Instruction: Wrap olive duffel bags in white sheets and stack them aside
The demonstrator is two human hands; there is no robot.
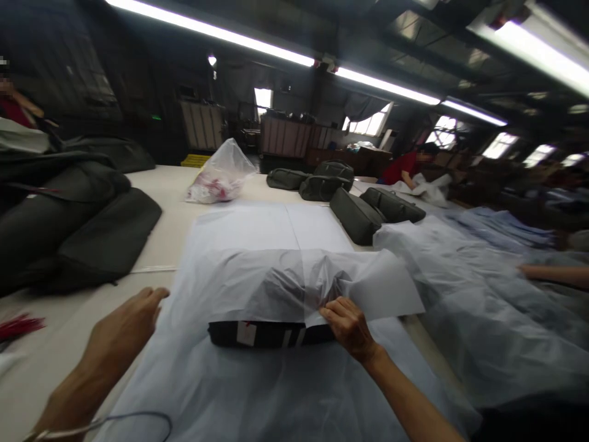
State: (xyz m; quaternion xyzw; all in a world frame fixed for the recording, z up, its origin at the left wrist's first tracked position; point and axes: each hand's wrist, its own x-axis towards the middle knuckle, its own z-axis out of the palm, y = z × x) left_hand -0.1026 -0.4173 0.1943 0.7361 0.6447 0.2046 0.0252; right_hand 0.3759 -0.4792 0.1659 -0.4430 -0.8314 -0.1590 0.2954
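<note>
A black bag (271,336) with a white tag (246,333) on its near side lies in the middle of the table, partly covered by a translucent plastic bag (257,276). My right hand (347,325) pinches the near edge of this plastic at the black bag's right end. The plastic is creased above the fingers, and its loose part spreads to the right. My left hand (122,331) is off to the left, apart from the black bag, fingers loosely bent and seemingly holding nothing. Beneath the black bag lie more flat plastic bags (276,393).
Dark bags (92,227) are heaped on the left, and several more (359,212) stand at the back right. A clear bag of red-and-white items (221,178) sits at the far edge. Crumpled plastic (497,307) covers the right side, where another person's arm (552,274) reaches in.
</note>
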